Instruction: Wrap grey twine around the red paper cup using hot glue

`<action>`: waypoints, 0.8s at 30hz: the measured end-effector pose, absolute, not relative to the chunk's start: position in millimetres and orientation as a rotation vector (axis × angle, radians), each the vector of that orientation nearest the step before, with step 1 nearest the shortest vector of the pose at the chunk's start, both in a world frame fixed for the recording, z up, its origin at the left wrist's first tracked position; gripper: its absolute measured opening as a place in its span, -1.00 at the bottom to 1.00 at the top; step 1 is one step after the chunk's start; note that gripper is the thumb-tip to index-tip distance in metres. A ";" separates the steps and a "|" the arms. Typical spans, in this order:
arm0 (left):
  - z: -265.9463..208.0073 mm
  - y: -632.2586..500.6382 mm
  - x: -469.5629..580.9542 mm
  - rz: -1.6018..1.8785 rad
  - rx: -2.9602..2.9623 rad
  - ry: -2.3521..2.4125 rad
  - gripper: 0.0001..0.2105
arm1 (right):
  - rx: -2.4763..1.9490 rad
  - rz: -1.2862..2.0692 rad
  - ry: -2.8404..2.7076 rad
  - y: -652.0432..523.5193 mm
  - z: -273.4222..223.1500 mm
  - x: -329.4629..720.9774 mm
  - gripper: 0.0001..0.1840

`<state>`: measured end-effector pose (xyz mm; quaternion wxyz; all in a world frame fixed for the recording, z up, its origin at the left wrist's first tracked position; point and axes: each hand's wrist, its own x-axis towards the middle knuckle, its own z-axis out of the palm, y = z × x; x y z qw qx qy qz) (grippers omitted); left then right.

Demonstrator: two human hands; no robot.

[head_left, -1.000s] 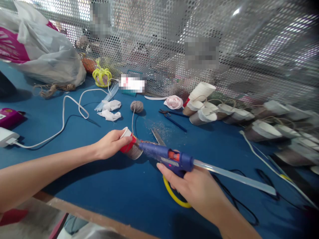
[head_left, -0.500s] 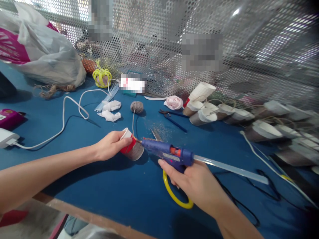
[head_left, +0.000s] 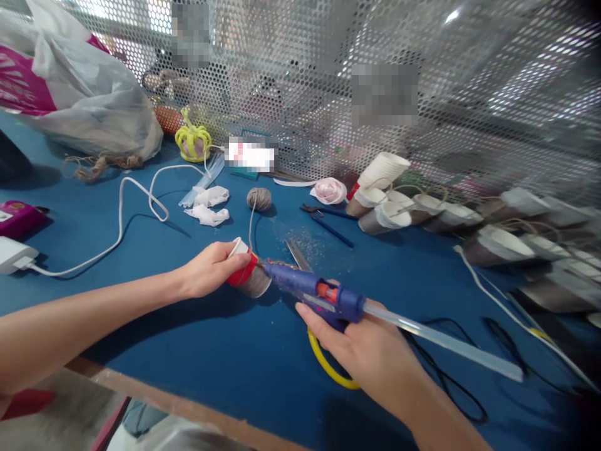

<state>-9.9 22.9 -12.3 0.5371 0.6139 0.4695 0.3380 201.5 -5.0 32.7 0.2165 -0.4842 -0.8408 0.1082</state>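
My left hand [head_left: 213, 266] is closed around a red and white paper cup [head_left: 241, 275], tilted on its side, with grey yarn wound over its lower part. A strand runs from the cup up to a ball of grey yarn [head_left: 260, 198]. In my right hand [head_left: 357, 344] is a blue hot glue gun [head_left: 314, 291], a long clear glue stick [head_left: 446, 338] jutting from its back. Its nozzle meets the cup's side where the yarn is wound. Beneath the gun lie scissors with yellow handles [head_left: 328, 366], partly covered by my right hand.
Blue-handled pliers [head_left: 331, 228] and a pink ribbon roll [head_left: 328, 190] lie beyond the gun. Several yarn-wrapped cups [head_left: 385, 216] stand at the right. White cable [head_left: 119, 232] crosses the left side; a plastic bag [head_left: 94, 94] sits behind it. Black cord [head_left: 451, 388] lies near my right forearm.
The back of the glue gun has tipped lower and the glue stick's end has swung down and right. My left hand still holds the cup, nearly in place.
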 end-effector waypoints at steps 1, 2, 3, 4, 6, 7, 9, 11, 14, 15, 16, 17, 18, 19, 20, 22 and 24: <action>-11.4 22.9 -9.2 0.809 1.445 1.135 -0.70 | -1.324 0.343 -2.333 -6.8 33.1 200.3 -0.81; -10.3 22.8 -8.5 0.816 1.427 1.155 -0.71 | -1.306 0.384 -2.333 -8.6 33.2 199.2 -0.83; -8.9 22.6 -7.6 0.821 1.404 1.173 -0.72 | -1.292 0.416 -2.332 -10.5 32.9 198.2 -0.86; -7.4 22.4 -6.7 0.825 1.379 1.188 -0.73 | -1.281 0.439 -2.334 -12.4 32.2 197.2 -0.89; -4.5 22.2 -4.8 0.832 1.322 1.217 -0.74 | -1.267 0.440 -2.342 -15.8 29.6 195.6 -0.94; -3.4 22.2 -4.0 0.835 1.292 1.225 -0.75 | -1.267 0.424 -2.346 -17.2 28.0 194.9 -0.95; -2.3 22.5 -2.9 0.839 1.241 1.244 -0.75 | -1.264 0.388 -2.374 -19.3 24.6 193.7 -0.94; -2.5 23.1 -2.6 0.842 1.223 1.275 -0.76 | -1.255 0.343 -2.406 -20.5 21.7 193.0 -0.95; -3.9 23.8 -3.2 0.843 1.239 1.305 -0.75 | -1.208 0.291 -2.456 -21.0 18.6 193.1 -0.94; -4.2 23.9 -3.4 0.842 1.248 1.310 -0.75 | -1.194 0.283 -2.472 -20.9 18.1 193.4 -0.93; -4.3 23.9 -3.5 0.840 1.256 1.317 -0.75 | -1.186 0.277 -2.486 -20.9 17.8 193.6 -0.92; -4.1 23.8 -3.5 0.838 1.262 1.325 -0.75 | -1.185 0.275 -2.494 -20.8 17.9 193.8 -0.92; -3.8 23.6 -3.3 0.837 1.263 1.333 -0.75 | -1.191 0.276 -2.495 -20.8 18.2 193.8 -0.92; -3.2 23.3 -3.0 0.836 1.256 1.335 -0.75 | -1.199 0.277 -2.488 -20.8 18.8 193.7 -0.92; -2.6 23.0 -2.7 0.836 1.240 1.326 -0.76 | -1.210 0.283 -2.475 -20.7 19.6 193.5 -0.93; -1.2 22.4 -1.9 0.837 1.196 1.278 -0.77 | -1.235 0.318 -2.438 -20.2 21.4 193.4 -0.94; -0.7 22.1 -1.6 0.842 1.165 1.225 -0.77 | -1.237 0.379 -2.406 -18.8 22.7 194.0 -0.96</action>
